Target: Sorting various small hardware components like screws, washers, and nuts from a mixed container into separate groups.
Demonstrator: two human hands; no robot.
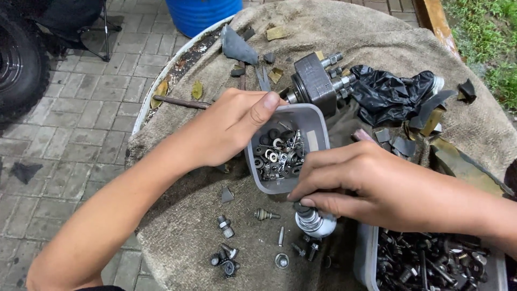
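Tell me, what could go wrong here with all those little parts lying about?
The left hand grips the rim of the small grey tub of washers; a tug might tip it and spill them. The right hand presses on a shiny metal part beside loose bolts, which could get knocked across the rumpled cloth and off its edge onto the paving.

A burlap cloth (377,48) covers a round work surface. On it lie a dark metal pump body (315,83) with threaded studs, a crumpled black plastic bag (390,94), scattered loose bolts (226,226) and gasket scraps (237,47). A blue barrel (202,13) and a black tyre (19,59) stand on grey paving.
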